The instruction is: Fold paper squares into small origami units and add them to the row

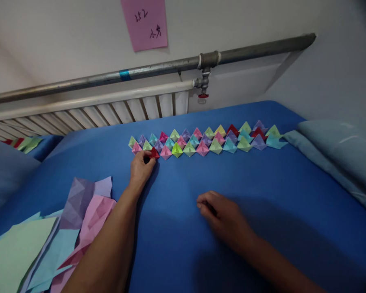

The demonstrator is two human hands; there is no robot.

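Observation:
Several folded paper boats in many colours stand in close rows along the far side of a blue surface. My left hand reaches to the left end of the front row. Its thumb and forefinger pinch a red paper boat, which sits beside a pink paper boat. My right hand hovers or rests nearer to me, apart from the rows. Its fingers are curled together, and I see nothing between them.
Creased and flat coloured paper sheets are piled at the lower left. A pale blue quilt lies on the right. Behind the surface are a white radiator, a metal pipe with a red-handled valve, and a pink note.

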